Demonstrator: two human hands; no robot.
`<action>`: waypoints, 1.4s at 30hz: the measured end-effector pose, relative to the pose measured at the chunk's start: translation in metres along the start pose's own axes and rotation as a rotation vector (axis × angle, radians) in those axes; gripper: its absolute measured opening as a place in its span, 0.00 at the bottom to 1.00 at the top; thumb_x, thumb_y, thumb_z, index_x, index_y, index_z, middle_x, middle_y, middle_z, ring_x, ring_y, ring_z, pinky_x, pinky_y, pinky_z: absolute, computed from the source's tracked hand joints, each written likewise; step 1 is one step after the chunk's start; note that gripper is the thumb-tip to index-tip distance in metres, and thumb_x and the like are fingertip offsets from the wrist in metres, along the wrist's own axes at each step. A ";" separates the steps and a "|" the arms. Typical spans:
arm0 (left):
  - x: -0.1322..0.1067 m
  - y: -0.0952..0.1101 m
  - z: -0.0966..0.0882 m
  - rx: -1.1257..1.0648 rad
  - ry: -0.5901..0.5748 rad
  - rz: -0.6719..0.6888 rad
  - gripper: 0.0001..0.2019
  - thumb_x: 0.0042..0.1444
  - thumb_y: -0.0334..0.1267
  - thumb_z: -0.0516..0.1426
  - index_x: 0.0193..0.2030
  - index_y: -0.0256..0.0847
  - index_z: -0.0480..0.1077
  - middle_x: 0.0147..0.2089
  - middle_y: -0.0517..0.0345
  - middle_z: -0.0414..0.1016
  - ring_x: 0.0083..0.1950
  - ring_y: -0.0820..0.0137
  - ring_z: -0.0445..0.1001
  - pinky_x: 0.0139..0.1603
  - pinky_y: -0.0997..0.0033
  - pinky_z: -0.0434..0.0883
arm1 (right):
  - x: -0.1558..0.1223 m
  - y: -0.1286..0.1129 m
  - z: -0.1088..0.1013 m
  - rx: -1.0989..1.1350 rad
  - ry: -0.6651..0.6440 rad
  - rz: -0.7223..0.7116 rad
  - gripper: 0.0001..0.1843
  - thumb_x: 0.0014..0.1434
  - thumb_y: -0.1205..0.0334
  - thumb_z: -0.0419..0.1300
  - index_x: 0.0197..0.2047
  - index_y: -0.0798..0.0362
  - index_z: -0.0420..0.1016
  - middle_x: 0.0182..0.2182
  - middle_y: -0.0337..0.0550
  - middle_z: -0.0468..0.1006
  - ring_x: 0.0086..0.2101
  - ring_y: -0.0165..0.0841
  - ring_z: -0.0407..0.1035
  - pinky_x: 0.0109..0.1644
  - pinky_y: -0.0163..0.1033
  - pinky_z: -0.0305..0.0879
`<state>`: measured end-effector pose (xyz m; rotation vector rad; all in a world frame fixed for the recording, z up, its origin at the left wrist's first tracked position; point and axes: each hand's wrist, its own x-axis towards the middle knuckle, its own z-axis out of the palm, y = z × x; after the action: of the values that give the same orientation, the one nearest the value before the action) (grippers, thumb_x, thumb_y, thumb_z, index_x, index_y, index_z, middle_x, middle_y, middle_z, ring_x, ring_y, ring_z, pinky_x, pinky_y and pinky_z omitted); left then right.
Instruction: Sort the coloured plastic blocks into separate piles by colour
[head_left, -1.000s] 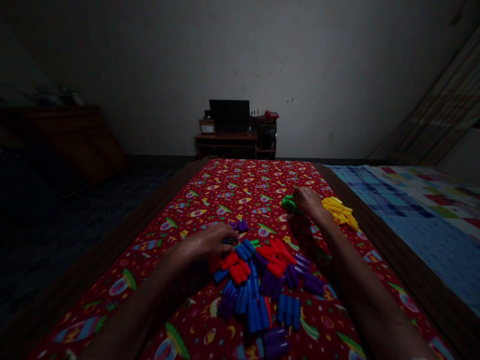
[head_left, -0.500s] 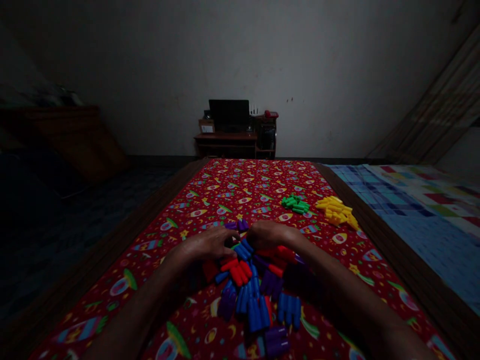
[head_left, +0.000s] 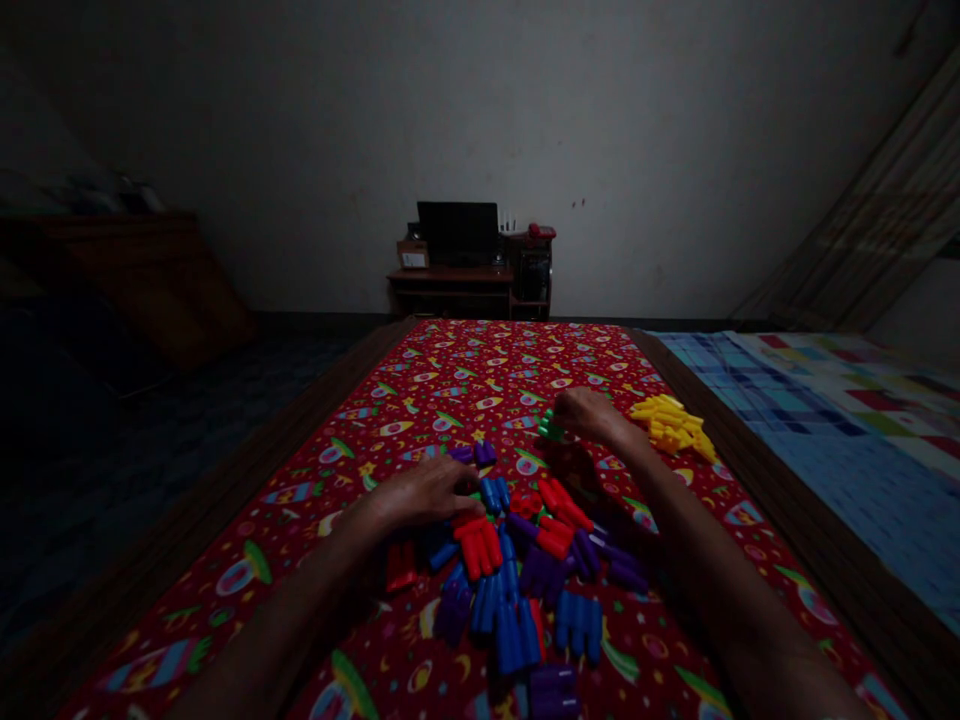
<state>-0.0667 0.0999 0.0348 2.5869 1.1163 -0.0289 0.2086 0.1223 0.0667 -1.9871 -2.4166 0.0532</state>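
Note:
A mixed pile of red, blue and purple plastic pieces [head_left: 525, 570] lies on a red patterned cloth [head_left: 450, 390]. My left hand [head_left: 424, 490] rests on the pile's left edge, fingers stretched out flat over the pieces and holding nothing I can see. My right hand [head_left: 592, 412] is farther back to the right, closed on a green piece [head_left: 551, 425] that sticks out to its left. A heap of yellow pieces [head_left: 671, 422] lies just right of that hand. The heap of green pieces is hidden behind it.
The cloth covers a long wooden-edged platform [head_left: 817, 540]. A checked blue mat [head_left: 840, 430] lies to the right. At the far wall stands a small desk [head_left: 469, 280] with a dark monitor. The left side is dark floor.
My right hand left the mixed pile and moved back and right to the green heap, now with a green piece in it. My left hand stayed on the pile, shifting slightly.

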 end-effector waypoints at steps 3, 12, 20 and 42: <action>0.000 0.012 -0.004 0.015 -0.037 -0.027 0.15 0.51 0.53 0.61 0.31 0.42 0.74 0.31 0.58 0.76 0.36 0.65 0.73 0.35 0.73 0.64 | 0.001 0.021 0.002 -0.059 0.050 0.181 0.15 0.60 0.63 0.54 0.47 0.56 0.77 0.43 0.54 0.78 0.42 0.38 0.72 0.37 0.35 0.59; 0.011 0.000 -0.004 -0.235 0.033 -0.066 0.13 0.47 0.50 0.60 0.30 0.41 0.72 0.27 0.65 0.73 0.29 0.72 0.69 0.27 0.76 0.59 | -0.002 0.002 -0.004 0.068 0.172 0.109 0.15 0.63 0.63 0.51 0.41 0.58 0.79 0.37 0.54 0.80 0.38 0.37 0.72 0.36 0.35 0.57; 0.020 0.004 -0.006 -0.462 0.403 -0.127 0.15 0.48 0.48 0.58 0.37 0.40 0.74 0.35 0.58 0.79 0.37 0.66 0.76 0.37 0.71 0.70 | -0.014 -0.070 0.009 0.574 0.051 -0.520 0.11 0.61 0.61 0.58 0.43 0.57 0.77 0.29 0.41 0.77 0.27 0.27 0.66 0.31 0.30 0.52; 0.002 -0.013 -0.014 -0.012 -0.048 -0.142 0.06 0.43 0.39 0.63 0.31 0.44 0.77 0.31 0.61 0.78 0.35 0.68 0.75 0.34 0.76 0.66 | 0.001 0.064 0.015 0.125 0.209 0.508 0.16 0.60 0.61 0.52 0.40 0.59 0.80 0.39 0.55 0.80 0.37 0.37 0.72 0.31 0.35 0.53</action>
<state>-0.0761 0.1146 0.0443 2.4787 1.2756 -0.1161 0.2703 0.1353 0.0491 -2.3514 -1.6977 0.0000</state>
